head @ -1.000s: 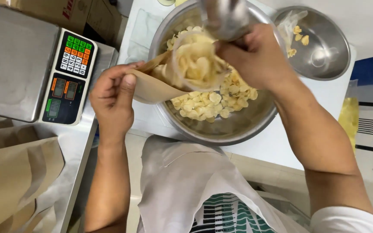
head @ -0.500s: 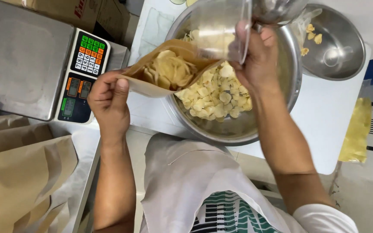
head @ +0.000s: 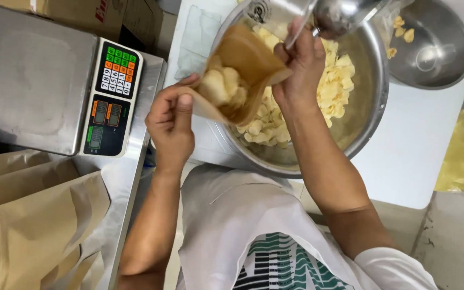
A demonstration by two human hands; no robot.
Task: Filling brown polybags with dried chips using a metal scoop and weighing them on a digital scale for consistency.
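My left hand (head: pixel 172 124) grips the edge of an open brown paper bag (head: pixel 237 70) partly filled with pale yellow chips. The bag is tilted over the rim of a large steel bowl (head: pixel 363 115) that holds more chips (head: pixel 339 80). My right hand (head: pixel 296 67) is closed on the handle of a shiny metal scoop (head: pixel 339 15), raised above the bowl just beyond the bag's mouth. The scoop's inside is hidden from view.
A digital scale (head: pixel 55 91) with a keypad stands at the left on a steel counter. Flat brown paper bags (head: pixel 33 225) lie at the lower left. A smaller steel bowl (head: pixel 436 48) with a few chips sits at the upper right on a white table (head: pixel 414 161).
The scoop has been lifted away from the bag's mouth and upward. The bag has swung more upright and toward the bowl, with chips inside it.
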